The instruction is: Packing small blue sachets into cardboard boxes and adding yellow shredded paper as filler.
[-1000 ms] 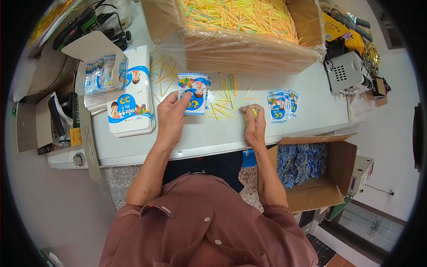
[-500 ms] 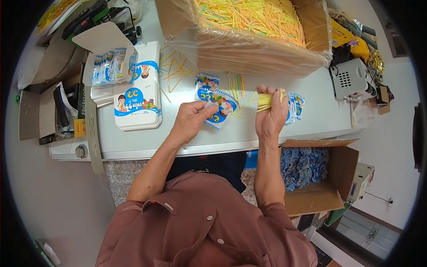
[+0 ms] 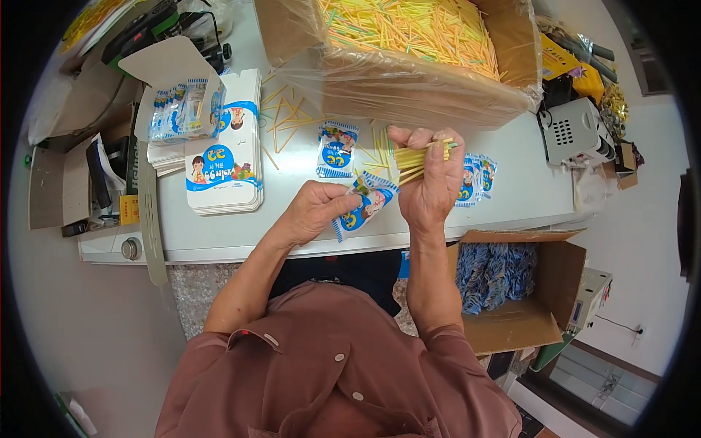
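Nearest, below the right part of the counter's (image 3: 175, 241) near edge, a cardboard box (image 3: 515, 321) stands open, holding a heap of blue packets (image 3: 496, 274). Just inside that edge, about its middle, my left hand (image 3: 321, 212) is nearly closed, thumb and fingers pinching a blue-and-white printed sachet (image 3: 371, 206), tilted, its upper end toward my right hand (image 3: 434, 179). That hand curls round a bundle of thin yellow sticks (image 3: 413, 158), my thumb lying across them; their free ends point left, just beside the sachet's upper end. Whether they touch it I cannot tell. Right of my right wrist, toward the counter's right end, lie overlapping sachets (image 3: 485, 175). Toward its left end is a stack of flat printed cartons (image 3: 219, 201). Farther in, beyond my left hand, a flat sachet (image 3: 337, 148) lies on the counter. Beyond the stack's left side, an open display box (image 3: 166, 58) contains upright sachets (image 3: 171, 109). Toward the far edge, loose sticks (image 3: 287, 117) lie scattered beside a large plastic-lined carton (image 3: 431, 91), filled with yellow and orange sticks (image 3: 416, 36).
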Action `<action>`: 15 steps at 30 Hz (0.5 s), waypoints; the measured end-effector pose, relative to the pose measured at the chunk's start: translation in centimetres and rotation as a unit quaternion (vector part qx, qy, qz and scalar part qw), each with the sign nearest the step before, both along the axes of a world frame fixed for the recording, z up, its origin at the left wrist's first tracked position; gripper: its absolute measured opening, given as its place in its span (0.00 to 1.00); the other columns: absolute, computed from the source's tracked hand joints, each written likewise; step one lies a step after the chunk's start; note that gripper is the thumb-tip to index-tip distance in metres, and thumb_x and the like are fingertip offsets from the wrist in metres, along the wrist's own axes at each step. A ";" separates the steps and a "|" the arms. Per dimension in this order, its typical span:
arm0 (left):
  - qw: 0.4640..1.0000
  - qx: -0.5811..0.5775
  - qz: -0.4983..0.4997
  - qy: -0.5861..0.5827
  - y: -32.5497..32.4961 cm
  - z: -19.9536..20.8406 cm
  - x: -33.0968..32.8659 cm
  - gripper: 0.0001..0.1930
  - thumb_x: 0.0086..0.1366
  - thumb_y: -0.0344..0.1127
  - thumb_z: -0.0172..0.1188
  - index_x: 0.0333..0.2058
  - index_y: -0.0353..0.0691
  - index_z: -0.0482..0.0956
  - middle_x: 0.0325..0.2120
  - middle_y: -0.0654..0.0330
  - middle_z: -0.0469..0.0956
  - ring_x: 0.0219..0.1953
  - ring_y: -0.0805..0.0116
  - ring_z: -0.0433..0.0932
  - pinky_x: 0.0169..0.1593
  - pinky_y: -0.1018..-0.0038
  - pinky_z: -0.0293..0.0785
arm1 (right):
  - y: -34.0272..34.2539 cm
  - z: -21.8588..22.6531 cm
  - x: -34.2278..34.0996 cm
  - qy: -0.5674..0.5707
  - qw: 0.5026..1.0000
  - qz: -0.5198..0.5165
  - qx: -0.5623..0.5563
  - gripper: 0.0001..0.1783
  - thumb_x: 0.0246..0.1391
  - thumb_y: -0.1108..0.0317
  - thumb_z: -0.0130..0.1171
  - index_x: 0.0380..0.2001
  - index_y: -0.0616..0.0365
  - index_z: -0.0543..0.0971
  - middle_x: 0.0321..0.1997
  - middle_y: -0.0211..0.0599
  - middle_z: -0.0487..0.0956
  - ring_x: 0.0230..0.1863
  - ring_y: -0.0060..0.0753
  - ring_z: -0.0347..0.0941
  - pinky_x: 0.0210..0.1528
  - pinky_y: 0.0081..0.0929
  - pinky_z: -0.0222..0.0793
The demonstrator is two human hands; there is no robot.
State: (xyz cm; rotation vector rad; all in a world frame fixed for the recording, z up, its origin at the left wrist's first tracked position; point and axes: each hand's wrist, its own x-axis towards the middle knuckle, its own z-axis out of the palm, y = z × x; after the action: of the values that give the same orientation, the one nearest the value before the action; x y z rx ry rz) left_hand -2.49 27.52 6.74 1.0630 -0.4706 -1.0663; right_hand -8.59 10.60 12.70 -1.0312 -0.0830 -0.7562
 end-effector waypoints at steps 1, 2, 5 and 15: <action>1.000 -0.001 -0.009 0.003 0.0 0.2 0.0 0.14 0.69 0.36 0.60 0.41 0.26 0.83 0.34 0.52 0.84 0.36 0.68 0.82 0.42 0.73 0.78 | 0.1 0.0 -0.1 0.002 1.000 0.001 -0.004 0.08 0.70 0.68 0.46 0.49 0.55 0.66 0.40 0.38 0.75 0.50 0.45 0.77 0.60 0.47 0.68; 1.000 -0.003 -0.017 0.005 -0.1 0.3 0.0 0.15 0.69 0.37 0.60 0.41 0.26 0.83 0.34 0.52 0.84 0.35 0.68 0.82 0.42 0.73 0.79 | 0.3 0.0 -0.1 0.002 1.000 0.001 -0.004 0.08 0.70 0.68 0.46 0.49 0.55 0.66 0.40 0.38 0.75 0.50 0.45 0.77 0.60 0.47 0.68; 0.999 -0.011 -0.031 0.040 -0.3 0.0 -0.1 0.16 0.68 0.38 0.61 0.41 0.27 0.83 0.33 0.52 0.84 0.34 0.68 0.82 0.40 0.73 0.79 | 0.8 0.2 -0.3 0.013 1.000 -0.005 -0.005 0.08 0.70 0.67 0.46 0.49 0.55 0.66 0.39 0.38 0.76 0.49 0.45 0.78 0.60 0.47 0.68; 0.999 -0.016 -0.015 0.023 -0.4 0.1 -0.5 0.16 0.69 0.39 0.60 0.41 0.27 0.83 0.33 0.56 0.84 0.34 0.71 0.81 0.41 0.76 0.77 | 1.5 -1.3 -1.4 0.046 0.999 0.019 0.001 0.08 0.70 0.66 0.45 0.48 0.56 0.65 0.38 0.41 0.77 0.50 0.48 0.78 0.61 0.50 0.67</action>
State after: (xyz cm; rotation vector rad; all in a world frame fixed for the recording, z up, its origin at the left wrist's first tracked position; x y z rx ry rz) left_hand -3.02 27.08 6.84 1.0028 -0.4660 -1.1042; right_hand -10.03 12.14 11.36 -1.0572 -0.0230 -0.6732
